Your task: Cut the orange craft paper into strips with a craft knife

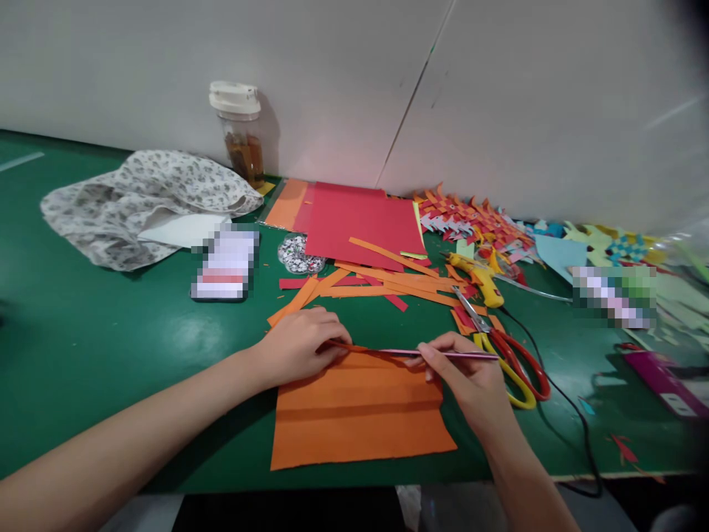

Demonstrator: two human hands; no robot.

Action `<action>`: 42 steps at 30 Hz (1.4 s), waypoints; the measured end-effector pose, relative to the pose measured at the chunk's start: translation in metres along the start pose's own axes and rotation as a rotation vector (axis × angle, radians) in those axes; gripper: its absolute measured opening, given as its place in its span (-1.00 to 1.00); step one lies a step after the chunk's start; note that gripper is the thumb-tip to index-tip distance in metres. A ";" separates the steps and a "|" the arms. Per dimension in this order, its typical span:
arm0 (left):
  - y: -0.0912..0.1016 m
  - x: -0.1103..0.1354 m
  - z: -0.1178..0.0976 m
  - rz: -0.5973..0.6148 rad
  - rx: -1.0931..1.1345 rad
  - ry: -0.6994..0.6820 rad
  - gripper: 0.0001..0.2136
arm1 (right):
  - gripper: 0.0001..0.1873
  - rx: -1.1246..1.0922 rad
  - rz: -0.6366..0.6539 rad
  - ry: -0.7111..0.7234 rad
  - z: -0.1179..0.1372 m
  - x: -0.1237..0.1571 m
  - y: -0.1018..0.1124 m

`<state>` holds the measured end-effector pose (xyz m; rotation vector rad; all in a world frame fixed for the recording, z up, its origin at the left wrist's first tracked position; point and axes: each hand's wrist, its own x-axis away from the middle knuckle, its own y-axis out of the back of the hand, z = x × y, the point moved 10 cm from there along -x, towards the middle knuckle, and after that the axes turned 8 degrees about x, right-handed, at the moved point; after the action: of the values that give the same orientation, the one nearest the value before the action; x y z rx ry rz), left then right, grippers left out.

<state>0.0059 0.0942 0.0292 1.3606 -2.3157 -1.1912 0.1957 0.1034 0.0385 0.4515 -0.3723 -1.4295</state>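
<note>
The orange sheet [360, 436] lies centrally near the table's six o'clock edge. At its eleven o'clock corner the left hand [302, 343] bends its fingers together, seemingly pinching the raised fold; the right hand [462, 362], at two o'clock, pinches a slim pink rod [465, 355] along that fold. Keeping rod and crease parallel should suit this step. Scissors [500, 338] crowd two o'clock, strips [360, 291] twelve; the green table [166, 332] offers room toward nine.
</note>
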 end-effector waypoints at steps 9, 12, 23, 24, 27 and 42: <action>-0.001 0.000 0.001 0.009 0.000 0.013 -0.88 | -0.73 0.033 -0.008 0.035 -0.001 0.004 0.011; -0.001 0.000 -0.001 0.014 -0.004 0.015 -0.89 | -0.73 0.031 0.025 0.034 0.003 0.006 0.002; 0.009 0.004 0.001 0.031 0.044 0.057 -0.83 | -0.71 0.046 -0.003 0.024 -0.002 0.006 0.012; 0.009 0.004 0.003 0.030 0.042 0.062 -0.83 | -0.71 0.047 -0.014 0.021 -0.003 0.006 0.015; 0.009 0.004 0.005 0.030 0.038 0.074 -0.83 | -0.71 0.062 -0.052 0.015 -0.006 0.006 0.026; 0.005 0.002 -0.005 0.025 0.069 0.001 -0.78 | -0.73 0.017 0.007 0.071 0.028 0.008 -0.014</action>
<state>0.0042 0.0918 0.0358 1.3494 -2.3873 -1.1126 0.1702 0.0922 0.0555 0.5133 -0.3288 -1.4006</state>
